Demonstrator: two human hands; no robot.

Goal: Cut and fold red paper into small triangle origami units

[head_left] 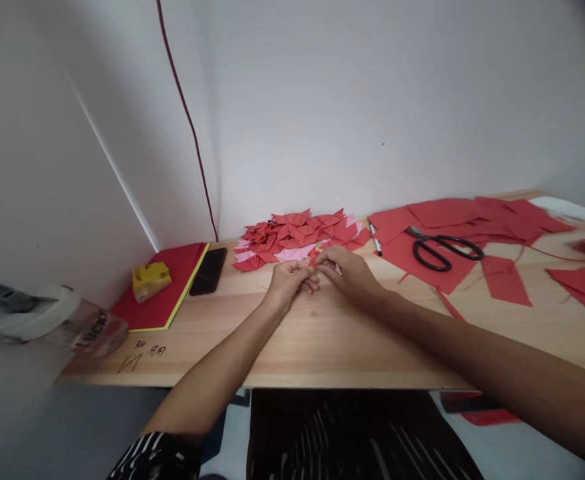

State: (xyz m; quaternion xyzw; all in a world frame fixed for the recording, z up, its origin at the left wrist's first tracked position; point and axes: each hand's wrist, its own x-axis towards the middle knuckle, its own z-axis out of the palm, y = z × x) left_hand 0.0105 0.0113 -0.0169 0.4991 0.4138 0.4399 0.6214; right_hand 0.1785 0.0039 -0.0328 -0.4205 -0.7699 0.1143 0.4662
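My left hand point(288, 280) and my right hand point(349, 272) meet on the wooden table point(322, 340), fingertips together. Both pinch a small red folded paper piece point(315, 262), mostly hidden by the fingers. Just behind them lies a pile of folded red and pink paper shapes point(299, 237). Both forearms rest over the table's front edge.
Black scissors point(445, 250) lie on red paper sheets point(472, 227) at the right, with a pen point(375, 240) beside them. At the left are a black phone point(208, 271), a red pad point(167, 293) with a yellow tape dispenser point(151, 279), and a clear packet point(92, 330). White walls stand behind.
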